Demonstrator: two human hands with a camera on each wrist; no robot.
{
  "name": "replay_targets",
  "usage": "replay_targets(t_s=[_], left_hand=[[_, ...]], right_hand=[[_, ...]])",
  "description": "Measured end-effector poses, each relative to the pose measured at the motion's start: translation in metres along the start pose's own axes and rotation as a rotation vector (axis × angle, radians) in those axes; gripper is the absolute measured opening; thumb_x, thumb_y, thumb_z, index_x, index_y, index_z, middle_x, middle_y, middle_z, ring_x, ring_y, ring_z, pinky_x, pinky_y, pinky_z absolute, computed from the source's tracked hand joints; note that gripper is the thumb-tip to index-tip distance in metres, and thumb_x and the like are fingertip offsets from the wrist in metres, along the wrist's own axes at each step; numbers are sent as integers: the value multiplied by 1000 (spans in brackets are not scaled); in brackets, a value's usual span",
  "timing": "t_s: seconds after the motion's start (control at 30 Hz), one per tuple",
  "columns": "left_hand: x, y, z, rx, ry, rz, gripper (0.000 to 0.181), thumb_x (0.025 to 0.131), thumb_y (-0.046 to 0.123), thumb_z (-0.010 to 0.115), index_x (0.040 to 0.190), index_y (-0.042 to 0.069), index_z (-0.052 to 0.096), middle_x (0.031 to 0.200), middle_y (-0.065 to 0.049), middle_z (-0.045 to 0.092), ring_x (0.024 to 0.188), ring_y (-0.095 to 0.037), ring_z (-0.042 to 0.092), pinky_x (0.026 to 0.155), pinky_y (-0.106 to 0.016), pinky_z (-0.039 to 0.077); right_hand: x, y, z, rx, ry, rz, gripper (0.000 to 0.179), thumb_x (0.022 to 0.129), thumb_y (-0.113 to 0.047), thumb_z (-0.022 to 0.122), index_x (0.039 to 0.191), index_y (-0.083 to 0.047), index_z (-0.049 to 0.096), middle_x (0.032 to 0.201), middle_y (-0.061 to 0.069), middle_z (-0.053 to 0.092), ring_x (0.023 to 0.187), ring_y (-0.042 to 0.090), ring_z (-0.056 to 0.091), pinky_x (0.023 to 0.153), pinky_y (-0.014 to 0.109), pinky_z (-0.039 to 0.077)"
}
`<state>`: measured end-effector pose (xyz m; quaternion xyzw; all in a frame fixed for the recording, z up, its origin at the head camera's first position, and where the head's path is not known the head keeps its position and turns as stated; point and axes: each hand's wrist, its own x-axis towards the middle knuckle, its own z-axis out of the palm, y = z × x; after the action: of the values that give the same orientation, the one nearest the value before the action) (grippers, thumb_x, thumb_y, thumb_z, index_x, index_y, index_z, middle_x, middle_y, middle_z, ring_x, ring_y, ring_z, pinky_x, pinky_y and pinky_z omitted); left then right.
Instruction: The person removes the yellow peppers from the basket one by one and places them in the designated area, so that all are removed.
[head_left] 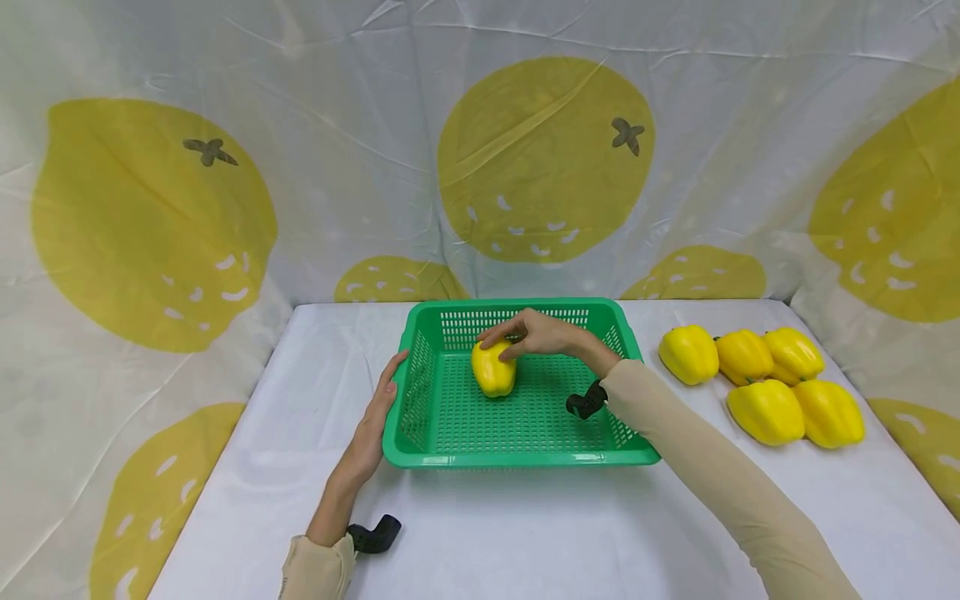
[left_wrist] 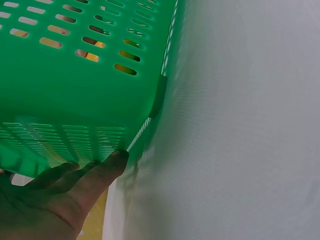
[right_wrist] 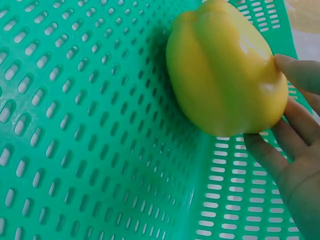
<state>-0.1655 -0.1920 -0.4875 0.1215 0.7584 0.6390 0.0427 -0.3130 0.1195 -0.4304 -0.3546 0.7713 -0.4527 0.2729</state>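
A green perforated basket [head_left: 525, 459] stands on the white-covered table. Inside it, a yellow bell pepper [head_left: 493, 377] is held by my right hand [head_left: 546, 333], which pinches it from above between thumb and fingers. Seen in the right wrist view, the yellow bell pepper [right_wrist: 225, 75] is close to the basket's slotted floor; whether it touches is hard to tell. My left hand [head_left: 372, 421] lies along the basket's outer left side. With fingers extended, that left hand [left_wrist: 60, 200] touches the green wall in the left wrist view.
Several more yellow bell peppers [head_left: 765, 412] lie grouped on the table to the right of the basket. A white cloth [head_left: 360, 167] printed with yellow lemons hangs behind and at both sides. Black camera mounts [head_left: 375, 534] are strapped to the wrists.
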Motion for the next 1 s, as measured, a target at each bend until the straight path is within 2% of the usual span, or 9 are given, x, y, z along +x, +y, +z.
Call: replay_targets(t_s=[0.17, 0.4, 0.53, 0.7, 0.87, 1.0], left_hand=[[1, 1, 1, -6, -2, 6, 50, 114, 40, 13, 165, 40, 15, 174, 5, 7, 159, -25, 8, 123, -62, 8], [2, 1, 1, -3, -5, 10, 50, 114, 41, 13, 165, 40, 15, 174, 5, 7, 160, -24, 6, 124, -62, 6], [2, 1, 1, -5, -5, 11, 50, 114, 41, 13, 164, 40, 15, 174, 5, 8, 160, -24, 6, 124, -62, 6], [1, 1, 0, -6, -6, 16, 50, 114, 39, 13, 165, 39, 15, 174, 5, 7, 160, -25, 6, 124, -62, 6], [0, 1, 0, -7, -8, 19, 51, 114, 39, 12, 165, 38, 15, 174, 5, 7, 160, -25, 6, 124, -62, 6], [0, 2, 0, -6, -5, 15, 51, 114, 39, 12, 165, 38, 15, 174, 4, 7, 160, -25, 7, 124, -62, 7]], right_hand=[[-3, -3, 0, -15, 58, -21, 35, 94, -2, 74, 129, -4, 72, 152, 18, 56, 147, 29, 47, 113, 45, 47], [-15, -17, 7, -83, 141, -25, 38, 95, -5, 74, 133, -4, 69, 147, 13, 61, 143, 31, 50, 114, 51, 45], [-21, -24, 15, -167, 240, 2, 35, 94, -9, 75, 129, -6, 73, 140, 12, 66, 136, 33, 54, 109, 54, 49], [-26, -29, 23, -244, 332, 72, 32, 93, -14, 78, 124, -10, 76, 129, 10, 71, 123, 34, 63, 101, 49, 52], [-26, -31, 30, -277, 352, 128, 32, 90, -21, 82, 121, -13, 79, 123, 8, 73, 118, 32, 66, 99, 47, 53], [-24, -31, 34, -282, 354, 143, 34, 88, -24, 84, 121, -15, 79, 122, 7, 75, 118, 29, 64, 100, 48, 51]])
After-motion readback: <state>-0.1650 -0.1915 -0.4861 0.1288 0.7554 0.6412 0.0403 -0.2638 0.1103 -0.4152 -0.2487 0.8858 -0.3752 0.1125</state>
